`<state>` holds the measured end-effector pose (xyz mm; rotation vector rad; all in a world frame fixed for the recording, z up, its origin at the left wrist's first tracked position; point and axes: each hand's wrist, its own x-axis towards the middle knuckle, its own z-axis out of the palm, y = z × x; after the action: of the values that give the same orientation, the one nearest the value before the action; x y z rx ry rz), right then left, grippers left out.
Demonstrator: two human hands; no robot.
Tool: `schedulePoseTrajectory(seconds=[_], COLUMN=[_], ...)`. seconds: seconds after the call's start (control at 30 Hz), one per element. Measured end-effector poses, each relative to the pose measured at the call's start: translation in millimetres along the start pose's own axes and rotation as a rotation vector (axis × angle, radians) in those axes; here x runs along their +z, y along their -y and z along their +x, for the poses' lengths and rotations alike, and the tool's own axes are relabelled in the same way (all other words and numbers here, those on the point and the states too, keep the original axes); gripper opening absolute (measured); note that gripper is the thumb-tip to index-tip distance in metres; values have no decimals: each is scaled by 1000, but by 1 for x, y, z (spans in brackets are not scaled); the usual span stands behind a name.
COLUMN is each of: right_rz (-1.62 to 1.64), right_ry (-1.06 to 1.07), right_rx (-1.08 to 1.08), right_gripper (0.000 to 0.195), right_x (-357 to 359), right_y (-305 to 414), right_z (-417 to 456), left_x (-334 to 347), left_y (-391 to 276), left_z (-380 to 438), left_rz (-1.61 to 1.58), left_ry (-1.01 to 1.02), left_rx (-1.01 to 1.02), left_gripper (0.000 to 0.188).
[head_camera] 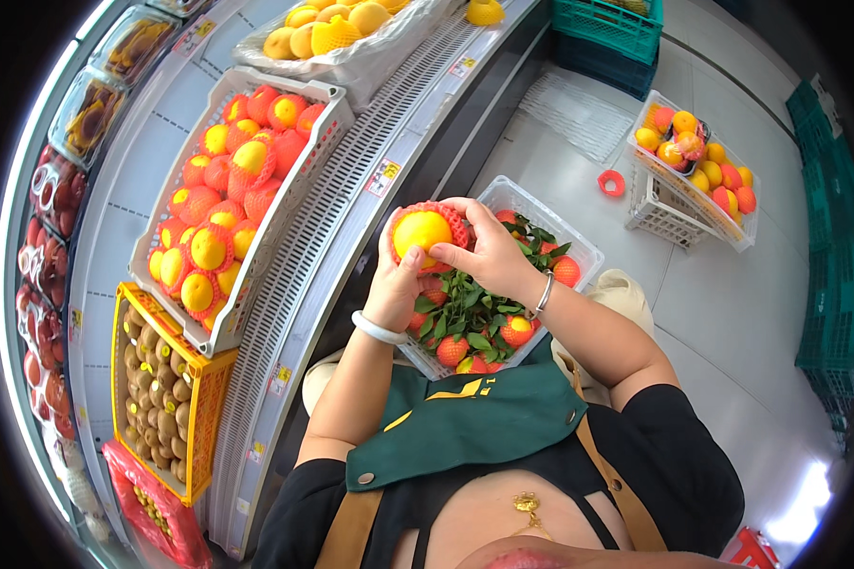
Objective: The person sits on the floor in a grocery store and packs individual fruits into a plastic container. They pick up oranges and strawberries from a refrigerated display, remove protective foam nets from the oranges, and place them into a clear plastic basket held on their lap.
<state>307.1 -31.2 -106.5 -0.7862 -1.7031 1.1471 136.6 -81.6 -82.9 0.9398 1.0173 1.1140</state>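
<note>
Both of my hands hold one orange citrus fruit (422, 233) in a red foam net sleeve, above a clear plastic crate. My left hand (393, 274) cups it from the left, thumb on the peel. My right hand (485, 249) grips its right side, with the thumb near the fruit's lower edge. Below them, the clear crate (589, 257) holds more sleeved citrus and many green leaves (470, 306). On the display shelf to the left, a grey-white crate (327, 139) is filled with citrus in red foam nets.
A slatted display ledge (274, 235) runs along the left. There stand a yellow crate of kiwifruit (203, 419) and a plastic-lined box of yellow fruit (356, 71). On the floor lie a loose foam net (611, 183) and a tilted clear crate of citrus (747, 242); green crates (829, 284) stand far right.
</note>
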Motion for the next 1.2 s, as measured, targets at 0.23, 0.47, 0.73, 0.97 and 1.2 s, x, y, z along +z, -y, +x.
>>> schedulePoseTrajectory(seconds=[0.23,0.47,0.73,0.97,1.2], right_rz=[-447,-479,476,417,-62], right_ry=[-106,-104,44,23,-54], right_rx=[-264,-271,97,-310,-437], right_gripper=[65,76,85,91,81], right_x=[2,4,-2,8,-10], right_y=[22,13,16,-3,1], right_z=[-10,-8,-11,-3,-16], left_x=[10,5,-29,9,37], left_y=[-10,-6,-1,12,5], left_z=[0,0,12,18,7], left_rz=[14,287,55,-112,-186], left_ry=[-138,-209,-302,-106,50], left_rx=[104,346,221,152,173], left_gripper=[60,47,24,49,69])
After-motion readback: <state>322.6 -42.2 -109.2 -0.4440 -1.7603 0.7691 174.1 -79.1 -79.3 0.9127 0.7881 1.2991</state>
